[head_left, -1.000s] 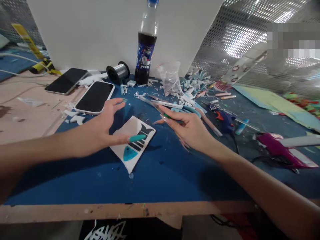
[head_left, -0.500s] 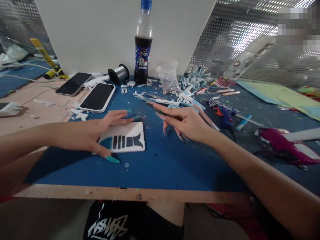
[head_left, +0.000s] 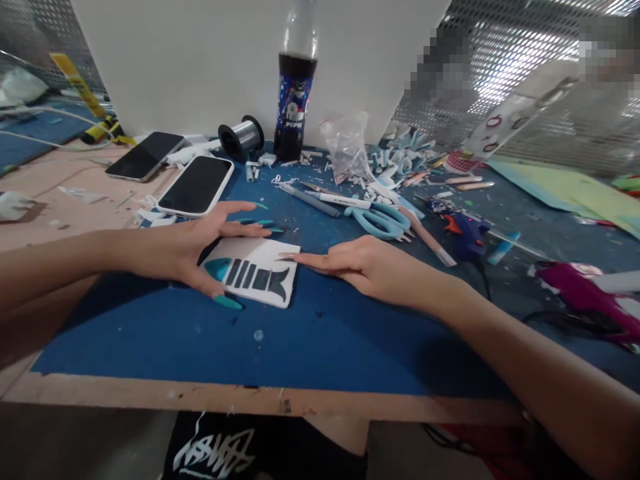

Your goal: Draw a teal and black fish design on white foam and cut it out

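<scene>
A small white panel [head_left: 260, 250] lies on the blue mat, slightly turned. On it is a dark fish shape [head_left: 250, 275] with a teal head, separate dark bars and a forked tail. My left hand [head_left: 197, 250], with long teal nails, spreads over the panel's left end, thumb below and fingers above. My right hand [head_left: 363, 267] comes in from the right with its index finger stretched out and the tip at the panel's upper right corner. Its other fingers are bent and partly hidden, and I see nothing held in it. Behind it lie light blue scissors [head_left: 377, 220].
Pens [head_left: 345, 199], a wire spool [head_left: 242, 139], a cola bottle [head_left: 293, 110] and a clear bag [head_left: 346, 150] stand or lie behind. Two phones [head_left: 197, 185] are at the left. White scraps [head_left: 400, 160], a blue glue gun [head_left: 467, 235] and a magenta tool [head_left: 575, 293] lie right.
My right hand has moved left and down onto the panel's corner, uncovering the scissors. The panel has turned slightly, its right end lower. My left hand stays spread at its left end.
</scene>
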The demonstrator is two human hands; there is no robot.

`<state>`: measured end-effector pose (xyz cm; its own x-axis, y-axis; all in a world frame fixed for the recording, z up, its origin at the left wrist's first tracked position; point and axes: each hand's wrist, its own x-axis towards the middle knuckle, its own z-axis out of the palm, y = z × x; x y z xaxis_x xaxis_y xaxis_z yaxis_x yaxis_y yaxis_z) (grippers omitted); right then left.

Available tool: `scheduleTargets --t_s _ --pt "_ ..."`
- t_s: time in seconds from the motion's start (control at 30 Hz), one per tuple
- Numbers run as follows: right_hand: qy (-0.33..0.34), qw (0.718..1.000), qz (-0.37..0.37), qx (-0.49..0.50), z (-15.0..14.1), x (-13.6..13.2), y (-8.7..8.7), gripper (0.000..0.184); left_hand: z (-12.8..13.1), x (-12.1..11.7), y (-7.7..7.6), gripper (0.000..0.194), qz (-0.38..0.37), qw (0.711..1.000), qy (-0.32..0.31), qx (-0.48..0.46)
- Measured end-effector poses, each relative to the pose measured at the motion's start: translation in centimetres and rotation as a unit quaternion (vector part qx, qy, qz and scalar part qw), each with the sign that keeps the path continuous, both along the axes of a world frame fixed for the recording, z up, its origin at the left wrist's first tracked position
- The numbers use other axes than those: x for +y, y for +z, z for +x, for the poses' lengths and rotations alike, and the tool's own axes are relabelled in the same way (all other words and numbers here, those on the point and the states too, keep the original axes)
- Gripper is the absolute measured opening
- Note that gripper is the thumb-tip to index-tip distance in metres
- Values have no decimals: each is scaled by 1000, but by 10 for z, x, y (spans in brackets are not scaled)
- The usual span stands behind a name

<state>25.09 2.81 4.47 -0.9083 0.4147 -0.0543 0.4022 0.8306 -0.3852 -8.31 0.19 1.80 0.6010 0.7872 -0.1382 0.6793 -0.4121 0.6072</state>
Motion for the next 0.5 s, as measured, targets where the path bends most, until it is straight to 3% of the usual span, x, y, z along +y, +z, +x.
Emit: scheduleTargets --t_s 0.07,0.2,0.5 --pt "0 1000 0 5 -1 -1 0 65 1 14 -1 116 -4 999 -54 -4" --pt "-16 1000 -1 10 0 -5 1 65 0 29 -4 114 3 996 -84 -4" --pt "-18 998 46 -25 4 -8 0 67 4 19 -3 108 -1 996 -80 -37"
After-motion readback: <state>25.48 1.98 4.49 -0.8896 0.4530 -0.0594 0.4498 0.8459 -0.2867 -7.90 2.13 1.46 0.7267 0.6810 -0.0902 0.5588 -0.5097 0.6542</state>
